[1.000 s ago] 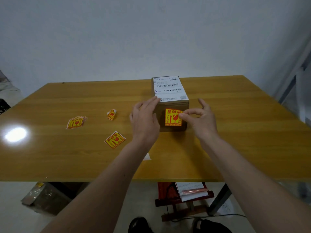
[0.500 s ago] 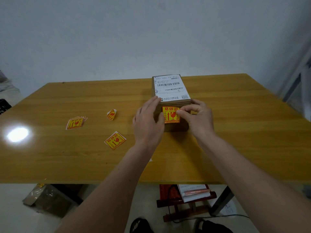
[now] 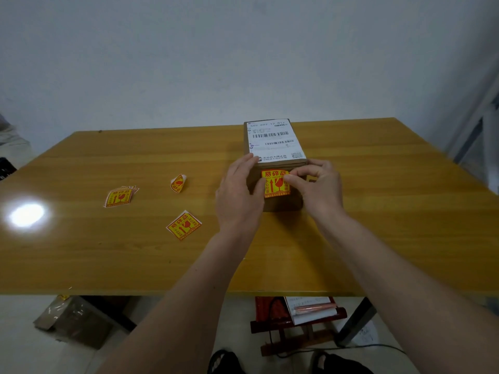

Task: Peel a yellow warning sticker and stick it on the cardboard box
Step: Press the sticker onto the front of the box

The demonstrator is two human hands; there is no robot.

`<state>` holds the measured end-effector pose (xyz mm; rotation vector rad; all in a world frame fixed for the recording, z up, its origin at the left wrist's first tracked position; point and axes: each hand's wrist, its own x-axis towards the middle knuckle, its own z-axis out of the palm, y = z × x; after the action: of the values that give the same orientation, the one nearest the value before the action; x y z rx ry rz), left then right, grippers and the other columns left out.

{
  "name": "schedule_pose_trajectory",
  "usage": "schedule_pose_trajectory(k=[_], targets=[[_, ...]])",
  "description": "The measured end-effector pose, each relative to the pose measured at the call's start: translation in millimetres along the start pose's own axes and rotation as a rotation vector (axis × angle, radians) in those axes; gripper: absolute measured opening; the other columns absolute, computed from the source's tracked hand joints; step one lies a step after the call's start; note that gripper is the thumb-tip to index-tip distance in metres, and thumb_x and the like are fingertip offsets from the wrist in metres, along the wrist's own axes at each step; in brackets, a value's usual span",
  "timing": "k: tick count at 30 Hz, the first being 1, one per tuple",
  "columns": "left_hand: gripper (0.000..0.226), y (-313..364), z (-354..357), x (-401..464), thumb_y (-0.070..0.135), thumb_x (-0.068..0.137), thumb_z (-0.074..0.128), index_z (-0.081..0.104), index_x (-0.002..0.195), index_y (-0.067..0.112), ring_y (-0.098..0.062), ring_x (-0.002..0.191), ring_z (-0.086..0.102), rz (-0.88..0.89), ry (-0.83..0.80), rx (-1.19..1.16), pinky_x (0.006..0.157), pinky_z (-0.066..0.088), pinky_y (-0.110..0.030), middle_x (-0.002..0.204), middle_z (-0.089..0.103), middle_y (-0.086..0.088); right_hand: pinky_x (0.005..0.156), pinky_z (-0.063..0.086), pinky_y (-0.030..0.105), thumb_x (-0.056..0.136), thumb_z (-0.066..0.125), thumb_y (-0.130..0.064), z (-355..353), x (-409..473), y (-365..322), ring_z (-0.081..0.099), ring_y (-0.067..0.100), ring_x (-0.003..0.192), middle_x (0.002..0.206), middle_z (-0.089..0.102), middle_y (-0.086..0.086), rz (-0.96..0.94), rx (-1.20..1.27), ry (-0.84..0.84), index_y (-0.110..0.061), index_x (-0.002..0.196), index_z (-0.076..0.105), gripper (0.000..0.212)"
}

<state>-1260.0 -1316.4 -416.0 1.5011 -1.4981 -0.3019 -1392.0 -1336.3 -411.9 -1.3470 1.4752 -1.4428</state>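
A cardboard box (image 3: 286, 201) with a white shipping label on top stands in the middle of the wooden table. A yellow warning sticker (image 3: 274, 183) with red print lies flat on the box's near face. My left hand (image 3: 239, 195) rests against the box's left side, its fingers reaching up to the top edge. My right hand (image 3: 316, 187) is at the box's right side, with thumb and forefinger pressing on the sticker's right edge.
On the table (image 3: 378, 225) to the left lie a single sticker (image 3: 184, 225), a curled backing piece (image 3: 178, 182) and a small stack of stickers (image 3: 120, 197). Below the near table edge are a stool (image 3: 299, 317) with papers and a bag (image 3: 73, 319) on the floor.
Both hands closed in on the box. The right hand's fingers moved from the sticker's edge onto it and press it against the near face.
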Motion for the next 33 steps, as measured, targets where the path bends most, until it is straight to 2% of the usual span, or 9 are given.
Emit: schedule_pose_trajectory(k=[12,20,26,33], targets=[[0.044,6.4,7.3,0.1,0.020,0.083,0.068,0.056,0.124,0.027,-0.008,0.123,0.048,-0.051,0.101,-0.028,0.102,0.044,-0.036,0.133,0.054,0.011,0.098,0.049,0.034,0.073,0.078,-0.013,9.1,-1.1,4.6,0.053,0.018,0.117,0.113,0.050,-0.006,-0.033,0.020,0.085,-0.025,0.067,0.066,0.018],[0.041,7.4,9.8,0.6,0.019,0.082,0.068,0.057,0.121,0.027,-0.008,0.120,0.050,-0.054,0.129,-0.026,0.098,0.045,-0.031,0.132,0.055,0.012,0.096,0.050,0.041,0.072,0.079,-0.012,13.7,-1.1,7.8,0.056,0.021,0.114,0.109,0.049,-0.008,-0.056,0.021,0.119,-0.032,0.060,0.061,0.029],[0.038,10.0,12.2,0.9,0.019,0.082,0.068,0.058,0.119,0.026,-0.010,0.114,0.052,-0.072,0.154,-0.017,0.089,0.039,-0.023,0.129,0.056,0.012,0.097,0.049,0.041,0.074,0.077,-0.014,16.1,-2.3,8.7,0.054,0.018,0.115,0.111,0.049,-0.008,-0.082,-0.009,0.130,-0.031,0.061,0.060,0.027],[0.037,10.8,12.3,2.0,0.019,0.083,0.067,0.058,0.118,0.024,-0.011,0.110,0.053,-0.065,0.159,0.009,0.084,0.038,-0.021,0.128,0.057,0.011,0.100,0.047,0.037,0.076,0.075,-0.012,17.3,-4.6,8.5,0.050,0.014,0.118,0.112,0.047,-0.007,-0.084,-0.009,0.135,-0.029,0.063,0.059,0.027]])
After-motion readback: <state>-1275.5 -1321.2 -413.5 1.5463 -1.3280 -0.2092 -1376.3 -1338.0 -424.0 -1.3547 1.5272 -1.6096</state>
